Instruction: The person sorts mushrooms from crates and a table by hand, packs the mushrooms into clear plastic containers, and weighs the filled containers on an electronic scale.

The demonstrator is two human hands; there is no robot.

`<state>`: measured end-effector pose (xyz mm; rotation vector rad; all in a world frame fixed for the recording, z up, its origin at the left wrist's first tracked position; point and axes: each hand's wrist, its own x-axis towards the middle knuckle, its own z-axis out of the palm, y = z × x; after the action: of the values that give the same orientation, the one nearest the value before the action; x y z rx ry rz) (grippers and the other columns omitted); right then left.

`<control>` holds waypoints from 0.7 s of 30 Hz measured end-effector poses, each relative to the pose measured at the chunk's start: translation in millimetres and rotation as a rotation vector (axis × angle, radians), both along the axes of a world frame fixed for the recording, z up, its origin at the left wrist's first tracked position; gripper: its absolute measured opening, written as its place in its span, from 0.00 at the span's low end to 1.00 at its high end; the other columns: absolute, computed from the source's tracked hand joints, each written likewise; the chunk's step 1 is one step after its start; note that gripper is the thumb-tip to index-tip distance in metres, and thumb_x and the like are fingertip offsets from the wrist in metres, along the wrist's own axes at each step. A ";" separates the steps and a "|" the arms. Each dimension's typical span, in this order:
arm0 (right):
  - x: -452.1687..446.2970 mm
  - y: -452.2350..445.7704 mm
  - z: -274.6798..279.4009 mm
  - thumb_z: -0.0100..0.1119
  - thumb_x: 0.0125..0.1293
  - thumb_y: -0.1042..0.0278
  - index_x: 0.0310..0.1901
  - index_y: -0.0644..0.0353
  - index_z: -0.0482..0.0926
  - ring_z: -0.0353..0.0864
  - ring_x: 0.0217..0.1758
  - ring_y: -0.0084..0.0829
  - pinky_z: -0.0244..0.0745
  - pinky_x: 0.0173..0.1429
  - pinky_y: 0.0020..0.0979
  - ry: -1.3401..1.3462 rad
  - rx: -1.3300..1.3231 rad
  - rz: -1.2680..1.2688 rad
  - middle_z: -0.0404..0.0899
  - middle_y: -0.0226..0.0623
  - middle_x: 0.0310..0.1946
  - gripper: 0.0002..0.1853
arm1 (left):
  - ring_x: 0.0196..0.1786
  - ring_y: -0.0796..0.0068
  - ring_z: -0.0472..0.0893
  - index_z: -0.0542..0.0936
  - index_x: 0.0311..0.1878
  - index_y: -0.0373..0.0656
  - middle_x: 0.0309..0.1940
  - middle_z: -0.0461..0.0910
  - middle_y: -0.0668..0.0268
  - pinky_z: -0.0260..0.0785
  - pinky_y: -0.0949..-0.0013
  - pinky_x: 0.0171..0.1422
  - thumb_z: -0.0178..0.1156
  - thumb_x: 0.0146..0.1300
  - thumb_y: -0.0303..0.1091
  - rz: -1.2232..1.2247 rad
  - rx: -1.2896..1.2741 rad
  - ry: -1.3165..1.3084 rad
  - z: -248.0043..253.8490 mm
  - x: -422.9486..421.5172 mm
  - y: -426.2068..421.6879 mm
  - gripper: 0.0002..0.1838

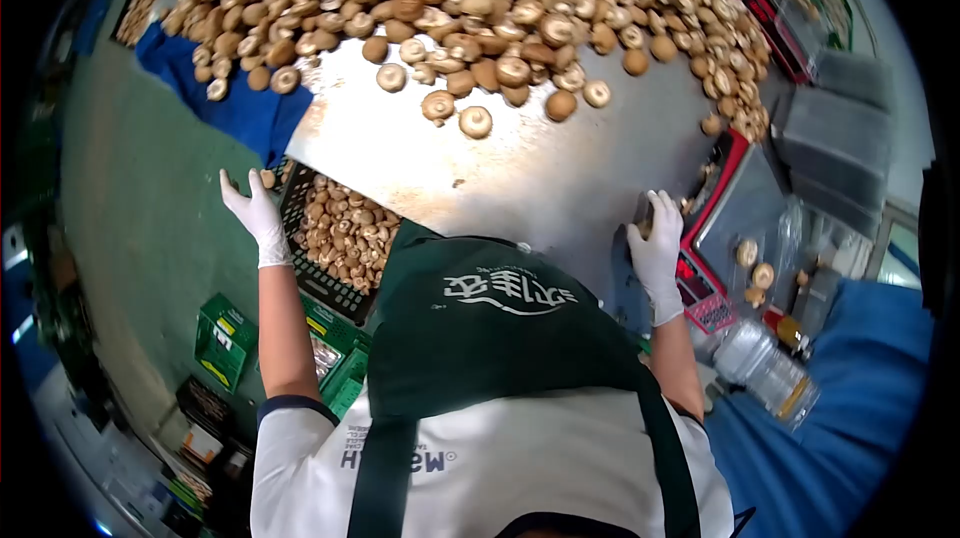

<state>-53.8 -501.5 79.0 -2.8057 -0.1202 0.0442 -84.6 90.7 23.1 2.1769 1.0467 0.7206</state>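
Note:
My left hand, in a white glove, reaches out over the left side with thumb and fingers spread apart. Just beside its fingertips is a brown mushroom, at the corner of a black crate full of mushrooms; I see no grip on it. My right hand, also gloved in white, is at the right of the metal table, close to a red-edged scale. Its thumb and fingers curl around a dark brownish mushroom, mostly hidden by the hand.
A large heap of mushrooms covers the far part of the metal table. Blue cloth hangs over its left edge. Green baskets stand on the floor. At right are another red scale, grey plastic containers and a clear jar.

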 end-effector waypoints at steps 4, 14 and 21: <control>-6.8 11.2 -7.8 0.59 0.54 0.82 0.58 0.62 0.75 0.70 0.62 0.50 0.67 0.68 0.44 0.144 -0.114 -0.061 0.72 0.46 0.61 0.26 | 0.69 0.59 0.67 0.67 0.69 0.35 0.66 0.67 0.51 0.59 0.58 0.72 0.61 0.66 0.30 -0.411 -0.035 -0.151 27.4 45.4 -96.9 0.29; 24.4 -1.1 9.7 0.47 0.65 0.86 0.55 0.65 0.77 0.79 0.59 0.42 0.71 0.65 0.34 0.029 0.570 -0.277 0.78 0.47 0.52 0.18 | 0.57 0.50 0.73 0.77 0.58 0.41 0.53 0.77 0.54 0.67 0.54 0.64 0.61 0.56 0.23 -1.070 0.175 0.141 27.5 101.4 -251.0 0.23; 4.0 -12.1 10.6 0.55 0.60 0.82 0.59 0.64 0.74 0.75 0.61 0.48 0.67 0.68 0.37 0.059 0.260 -0.123 0.76 0.51 0.56 0.23 | 0.56 0.50 0.75 0.75 0.62 0.42 0.52 0.79 0.54 0.67 0.57 0.65 0.64 0.56 0.24 -1.049 0.008 0.119 42.5 97.4 -255.2 0.27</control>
<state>-49.8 -513.6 89.6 -2.5434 0.0567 0.0759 12.8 -164.5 65.5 2.3681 -0.1370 0.0952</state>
